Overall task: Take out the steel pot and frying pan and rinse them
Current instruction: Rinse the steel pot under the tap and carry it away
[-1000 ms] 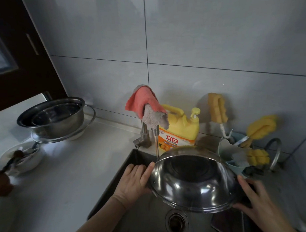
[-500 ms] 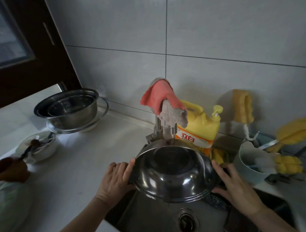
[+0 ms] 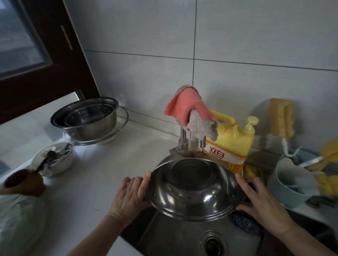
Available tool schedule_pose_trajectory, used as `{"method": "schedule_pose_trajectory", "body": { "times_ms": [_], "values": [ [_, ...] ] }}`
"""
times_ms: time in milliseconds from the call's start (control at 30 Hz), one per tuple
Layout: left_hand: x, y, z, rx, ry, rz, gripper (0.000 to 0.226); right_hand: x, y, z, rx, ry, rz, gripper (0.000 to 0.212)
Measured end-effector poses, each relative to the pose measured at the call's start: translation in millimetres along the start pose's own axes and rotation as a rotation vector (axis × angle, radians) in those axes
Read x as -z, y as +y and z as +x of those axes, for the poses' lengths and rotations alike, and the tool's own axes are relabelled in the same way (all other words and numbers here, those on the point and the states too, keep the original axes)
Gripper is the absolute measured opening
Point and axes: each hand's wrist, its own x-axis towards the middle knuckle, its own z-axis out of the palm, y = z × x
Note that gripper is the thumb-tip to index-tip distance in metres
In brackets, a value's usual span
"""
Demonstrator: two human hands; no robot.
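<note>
A shiny steel pot (image 3: 193, 192) hangs upside down and tilted over the sink (image 3: 179, 240), its flat base facing up under the faucet (image 3: 184, 138). My left hand (image 3: 131, 198) grips its left rim and my right hand (image 3: 262, 199) grips its right rim. Small holes dot the pot's lower wall. No frying pan can be made out in view.
Stacked steel bowls (image 3: 87, 119) stand at the back left, with a white bowl of utensils (image 3: 54, 160) and a brown cup (image 3: 22, 182) nearer. A pink cloth (image 3: 186, 108) drapes the faucet. Yellow detergent bottle (image 3: 230, 145), sponges and a pale blue basin (image 3: 287, 185) sit at the right.
The pot, held in both hands, has moved left and up from over the sink toward the counter edge. The view has swung to the left.
</note>
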Motion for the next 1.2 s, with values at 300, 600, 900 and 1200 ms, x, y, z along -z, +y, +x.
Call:
{"method": "schedule_pose_trajectory", "body": {
  "times_ms": [300, 600, 900, 1200],
  "values": [
    [-17, 52, 39, -0.067, -0.055, -0.073, 0.106, 29, 29, -53, -0.121, 0.077, -0.032, 0.099],
    [-16, 66, 50, -0.1, -0.156, -0.042, 0.107, 33, 41, -63, -0.144, 0.132, -0.026, 0.094],
    [-7, 11, 9, -0.01, -0.084, 0.005, 0.086, 1, 9, -13, -0.003, 0.032, -0.023, 0.143],
    [1, -4, -8, -0.022, -0.014, 0.035, 0.084, -11, -2, -5, 0.082, 0.036, 0.003, 0.14]
  ]
}}
